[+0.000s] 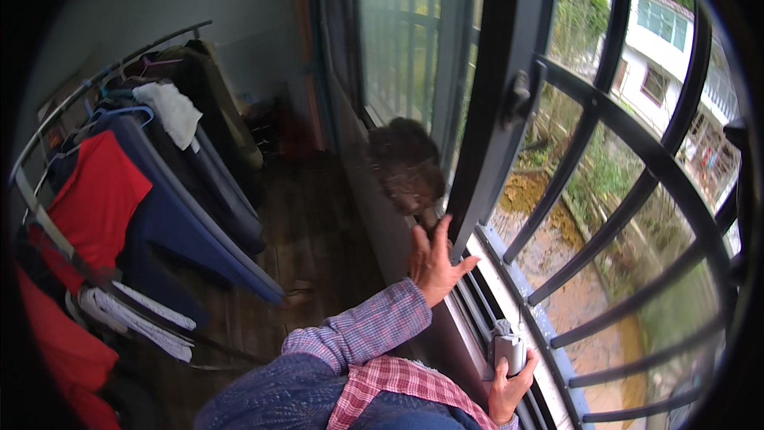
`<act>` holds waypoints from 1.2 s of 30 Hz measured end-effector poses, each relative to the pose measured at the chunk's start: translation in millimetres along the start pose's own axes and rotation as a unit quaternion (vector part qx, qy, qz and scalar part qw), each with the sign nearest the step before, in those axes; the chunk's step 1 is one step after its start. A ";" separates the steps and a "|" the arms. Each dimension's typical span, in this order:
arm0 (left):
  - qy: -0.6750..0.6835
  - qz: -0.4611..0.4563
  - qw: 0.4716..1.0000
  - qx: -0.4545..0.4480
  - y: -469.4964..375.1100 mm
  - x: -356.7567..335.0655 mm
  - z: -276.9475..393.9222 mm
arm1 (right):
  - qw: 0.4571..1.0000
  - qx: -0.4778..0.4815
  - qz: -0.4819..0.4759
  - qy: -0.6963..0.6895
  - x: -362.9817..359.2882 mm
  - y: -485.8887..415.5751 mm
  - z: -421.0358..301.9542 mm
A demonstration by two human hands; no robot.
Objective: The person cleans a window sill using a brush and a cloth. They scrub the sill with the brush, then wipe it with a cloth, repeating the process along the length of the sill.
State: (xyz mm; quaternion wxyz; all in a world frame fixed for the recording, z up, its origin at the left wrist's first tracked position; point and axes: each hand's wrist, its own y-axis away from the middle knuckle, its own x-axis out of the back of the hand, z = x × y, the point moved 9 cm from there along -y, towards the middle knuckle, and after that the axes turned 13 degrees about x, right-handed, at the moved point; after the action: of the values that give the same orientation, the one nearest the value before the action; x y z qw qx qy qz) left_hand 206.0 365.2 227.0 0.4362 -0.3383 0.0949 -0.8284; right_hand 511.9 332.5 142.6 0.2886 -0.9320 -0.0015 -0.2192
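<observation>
My left hand (439, 263) has its fingers spread against the lower edge of the dark-framed window sash (486, 101). Lower right, my right hand (510, 385) grips a small grey box-shaped object (510, 353) over the window track (477, 286). Rumpled grey material, perhaps cloth, shows at the object's top and left side. Just above my left hand, at the sill, is a blurred dark brown, fuzzy shape (407, 167) that I cannot identify. A handle-like part of it runs down towards my fingers; contact is unclear.
Black metal window bars (632, 197) curve outside on the right, with muddy ground (573, 275) beyond. On the left stands a metal clothes rack (45, 125) with a red garment (98, 197), blue trousers (191, 215) and other clothes. Dark wood flooring (310, 221) runs between rack and wall.
</observation>
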 end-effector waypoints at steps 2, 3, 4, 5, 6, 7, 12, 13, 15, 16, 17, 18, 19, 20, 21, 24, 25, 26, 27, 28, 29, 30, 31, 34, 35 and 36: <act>0.013 -0.009 0.999 0.038 -5.0 -9.3 -1.2 | 1.000 -0.006 -0.013 0.017 -1.0 3.3 6.4; 0.023 -0.019 0.998 0.063 -10.1 -12.8 -5.6 | 0.999 0.001 -0.016 0.034 -1.3 3.6 7.8; 0.018 0.015 0.999 0.042 -14.8 -6.9 -3.9 | 1.000 -0.016 -0.020 0.016 -2.5 5.5 12.7; 0.015 0.020 0.997 0.077 -22.4 -6.4 -12.0 | 1.000 -0.020 -0.019 0.005 -3.5 5.4 15.1; 0.023 0.015 0.996 0.080 -26.7 -6.9 -14.2 | 1.000 -0.018 -0.022 0.013 -3.9 5.5 15.5; 0.029 0.009 0.996 0.087 -29.5 -7.0 -17.3 | 0.999 -0.018 -0.026 0.019 -4.6 4.8 15.5; 0.018 0.009 0.999 0.041 -35.9 -5.8 -18.0 | 0.999 0.010 -0.026 0.040 -1.2 3.4 4.8; 0.009 0.003 1.000 0.028 -36.1 -8.2 -16.5 | 0.999 0.022 -0.015 0.047 1.2 3.9 0.5; 0.020 0.019 0.999 0.023 -38.9 -7.3 -16.9 | 0.999 0.019 -0.005 0.051 4.5 4.4 -1.9; 0.039 -0.004 0.999 0.032 -40.2 -10.1 -19.7 | 1.000 -0.005 -0.012 0.022 4.0 5.2 1.9; 0.029 0.048 0.998 -0.002 -39.1 -2.9 -12.1 | 1.000 -0.004 -0.002 0.025 5.6 6.1 1.5; 0.017 0.033 0.999 0.021 -38.6 -6.0 -14.7 | 0.999 0.009 0.001 0.034 7.7 6.0 -0.6; 0.000 0.056 0.998 0.007 -36.7 -2.4 -10.3 | 0.998 0.036 0.006 0.046 8.7 5.7 -5.1; 0.011 0.041 0.999 0.017 -37.4 -2.9 -10.1 | 0.999 0.018 0.000 0.031 7.6 6.3 -1.9; 0.025 0.035 0.999 0.016 -37.6 -1.6 -8.0 | 1.000 0.017 0.001 0.017 7.0 5.8 -1.9; 0.005 0.002 1.000 0.012 -40.0 -1.7 -2.6 | 0.999 0.025 -0.003 0.023 6.4 -0.7 -8.9; 0.002 -0.003 1.000 0.001 -40.6 -0.7 -0.2 | 1.000 0.024 -0.004 0.016 7.5 -4.5 -12.5; -0.010 -0.010 1.000 0.001 -41.7 -1.3 -0.6 | 0.999 0.038 -0.018 0.024 6.6 -10.0 -19.4; -0.020 -0.018 1.000 -0.003 -42.7 -1.7 -1.3 | 0.998 0.051 -0.028 0.033 7.6 -16.2 -26.9; -0.011 -0.014 1.000 -0.021 -42.9 -0.4 0.1 | 0.995 0.076 -0.037 0.059 9.1 -24.1 -36.2; -0.007 -0.014 0.999 -0.045 -42.2 1.3 1.4 | 0.991 0.096 -0.047 0.084 10.7 -33.0 -44.9; 0.003 -0.027 0.999 -0.037 -44.2 -0.4 -3.0 | 0.988 0.102 -0.057 0.098 11.9 -43.1 -50.2; 0.015 -0.028 0.998 -0.051 -44.7 -0.5 -4.0 | 0.987 0.100 -0.067 0.106 11.6 -54.0 -52.7; 0.069 -0.053 0.996 -0.029 -47.4 -5.6 -18.6 | 0.985 0.077 -0.118 0.097 -3.4 -89.1 -49.2; 0.109 -0.066 0.992 0.004 -48.6 -9.1 -27.6 | 0.984 0.079 -0.133 0.093 -13.8 -101.7 -46.6; 0.116 -0.067 0.991 -0.002 -47.0 -9.3 -29.9 | 0.981 0.082 -0.149 0.091 -27.0 -114.6 -42.8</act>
State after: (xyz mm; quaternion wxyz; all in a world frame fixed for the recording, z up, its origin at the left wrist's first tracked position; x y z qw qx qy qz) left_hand 159.5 396.7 221.3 0.3647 -0.2461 0.1238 -0.8894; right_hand 455.2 408.3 224.6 0.3274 -0.8705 -0.1325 -0.3427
